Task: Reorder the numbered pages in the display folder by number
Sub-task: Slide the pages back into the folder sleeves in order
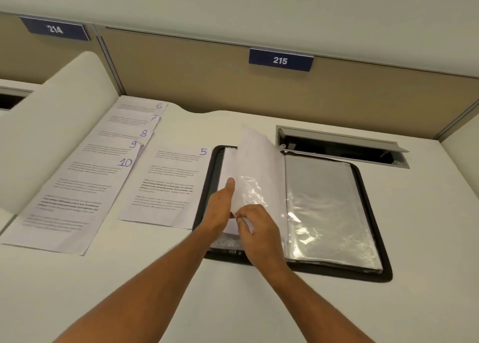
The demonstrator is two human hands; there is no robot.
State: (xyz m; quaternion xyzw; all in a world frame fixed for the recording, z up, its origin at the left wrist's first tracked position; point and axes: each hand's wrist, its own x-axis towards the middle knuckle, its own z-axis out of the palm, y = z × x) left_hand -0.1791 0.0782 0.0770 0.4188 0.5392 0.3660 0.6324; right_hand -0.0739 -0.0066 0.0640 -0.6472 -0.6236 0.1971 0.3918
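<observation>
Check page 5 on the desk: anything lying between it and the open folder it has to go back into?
Nothing visible. Page 5 lies flat on bare desk, uncovered, right beside the display folder. At the folder, though, both hands are busy: the left hand and right hand hold a raised sleeve.

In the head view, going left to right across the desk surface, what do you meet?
Fanned stack of pages 6 to 10 → page 5 → left hand → right hand, both on a lifted sleeve → display folder's empty right-hand sleeves.
</observation>
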